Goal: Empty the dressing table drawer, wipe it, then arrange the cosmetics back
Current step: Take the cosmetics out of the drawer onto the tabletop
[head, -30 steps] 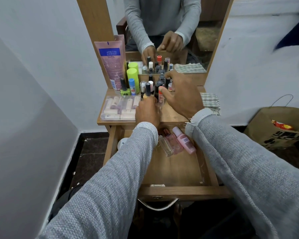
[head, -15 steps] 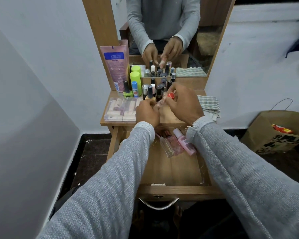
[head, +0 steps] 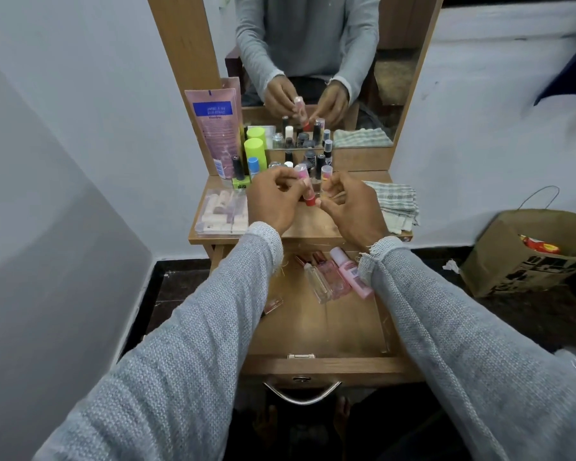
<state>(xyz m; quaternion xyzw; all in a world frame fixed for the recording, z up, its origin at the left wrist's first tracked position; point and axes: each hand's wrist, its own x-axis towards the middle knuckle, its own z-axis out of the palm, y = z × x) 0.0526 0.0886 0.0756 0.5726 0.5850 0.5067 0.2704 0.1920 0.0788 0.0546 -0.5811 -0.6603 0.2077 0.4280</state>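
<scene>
Small pink tube with red cap (head: 306,189) held above the dressing table top (head: 313,224), tilted, red cap end down toward the viewer. Left hand (head: 273,201) pinches it along the upper body, fingers curled round. Right hand (head: 350,207) has fingers curled, fingertips at the red cap; it appears to touch the cap, but whether it grips cannot be told.

Below the wrists, the drawer (head: 320,327) stands pulled out. Inside, near the back: a clear glass bottle (head: 318,282), a pink patterned bottle (head: 333,277) and a pink bottle with white cap (head: 351,271) lying side by side, touching. A small item (head: 273,304) lies by the left sleeve, partly hidden. Most of the drawer floor is bare wood.

On the top, behind the hands: a cluster of small bottles (head: 313,159), a lime green can (head: 255,153), a tall pink tube (head: 217,128) leaning at the mirror frame. Clear case of pale sticks (head: 222,211) at left; checked cloth (head: 396,201) at right.

Brown paper bag (head: 526,254) on the floor, well to the right.
</scene>
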